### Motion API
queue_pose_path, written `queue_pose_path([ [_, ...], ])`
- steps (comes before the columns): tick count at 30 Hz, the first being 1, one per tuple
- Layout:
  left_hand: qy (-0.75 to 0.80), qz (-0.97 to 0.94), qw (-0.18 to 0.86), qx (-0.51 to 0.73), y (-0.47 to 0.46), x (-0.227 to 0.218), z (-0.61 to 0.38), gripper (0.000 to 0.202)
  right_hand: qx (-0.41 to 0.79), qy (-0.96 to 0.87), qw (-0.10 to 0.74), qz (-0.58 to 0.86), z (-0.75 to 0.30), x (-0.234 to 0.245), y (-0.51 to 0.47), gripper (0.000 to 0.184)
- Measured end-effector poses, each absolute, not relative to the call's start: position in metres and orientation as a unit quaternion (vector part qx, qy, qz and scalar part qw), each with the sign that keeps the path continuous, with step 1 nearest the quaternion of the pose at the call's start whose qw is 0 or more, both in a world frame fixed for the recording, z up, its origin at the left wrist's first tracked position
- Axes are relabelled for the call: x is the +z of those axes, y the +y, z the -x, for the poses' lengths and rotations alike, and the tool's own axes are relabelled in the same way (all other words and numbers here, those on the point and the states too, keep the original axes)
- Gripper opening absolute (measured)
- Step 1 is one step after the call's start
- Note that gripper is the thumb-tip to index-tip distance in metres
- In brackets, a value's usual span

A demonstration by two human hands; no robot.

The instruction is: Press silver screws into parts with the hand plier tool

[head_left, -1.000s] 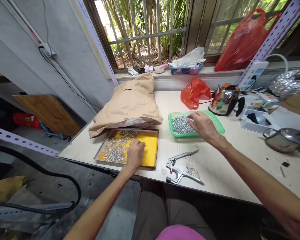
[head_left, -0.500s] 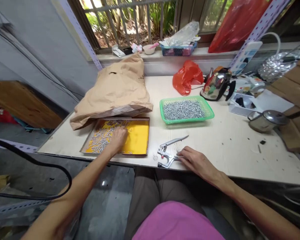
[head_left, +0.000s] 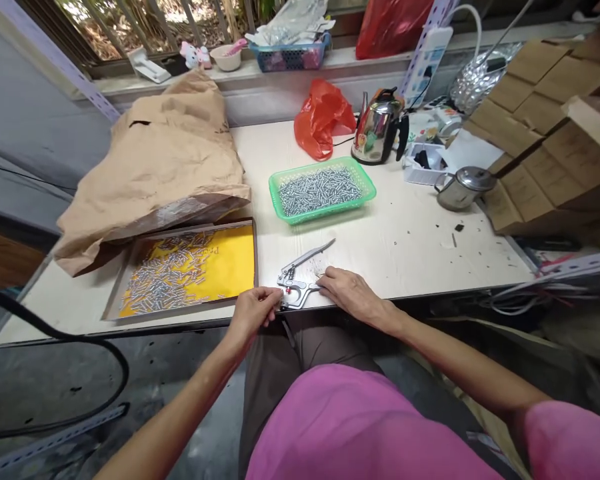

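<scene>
Head view: left hand [head_left: 257, 308] is now working at the nose of the one pliers [head_left: 305, 287], not over the yellow tray [head_left: 237, 257] anymore; its grip is pinching tight, on what I can't tell. Right hand [head_left: 353, 293] is gripping a handle, hiding its tip. Pliers are lying by the surface's [head_left: 380, 267] front edge.

The right hand [head_left: 353, 293] hides one handle end of the pliers [head_left: 306, 287], and anything in the left hand [head_left: 255, 310] is indistinct.
</scene>
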State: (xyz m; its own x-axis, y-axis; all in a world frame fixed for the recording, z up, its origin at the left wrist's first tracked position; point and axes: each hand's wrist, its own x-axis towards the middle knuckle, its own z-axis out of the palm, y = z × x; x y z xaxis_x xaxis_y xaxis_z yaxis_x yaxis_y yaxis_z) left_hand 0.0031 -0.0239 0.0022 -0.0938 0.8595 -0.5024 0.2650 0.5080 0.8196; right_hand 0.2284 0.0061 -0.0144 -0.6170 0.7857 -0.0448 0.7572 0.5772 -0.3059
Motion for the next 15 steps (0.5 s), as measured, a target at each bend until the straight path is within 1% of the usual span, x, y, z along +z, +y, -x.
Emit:
queue_pose_path([
  [2,0.694,-0.414,0.528,0.261,-0.020,-0.002,-0.006,0.032,0.130,-0.892,0.044,0.431,-0.229,-0.016,0.007,0.018],
  [6,0.707,-0.423,0.522,0.220,-0.013,-0.003,-0.008,0.031,0.113,-0.893,0.047,0.434,-0.230,-0.019,0.008,0.016],
  [15,0.705,-0.411,0.567,0.113,0.001,-0.003,-0.001,0.032,0.116,-0.892,0.056,0.433,-0.231,-0.018,0.009,0.017],
])
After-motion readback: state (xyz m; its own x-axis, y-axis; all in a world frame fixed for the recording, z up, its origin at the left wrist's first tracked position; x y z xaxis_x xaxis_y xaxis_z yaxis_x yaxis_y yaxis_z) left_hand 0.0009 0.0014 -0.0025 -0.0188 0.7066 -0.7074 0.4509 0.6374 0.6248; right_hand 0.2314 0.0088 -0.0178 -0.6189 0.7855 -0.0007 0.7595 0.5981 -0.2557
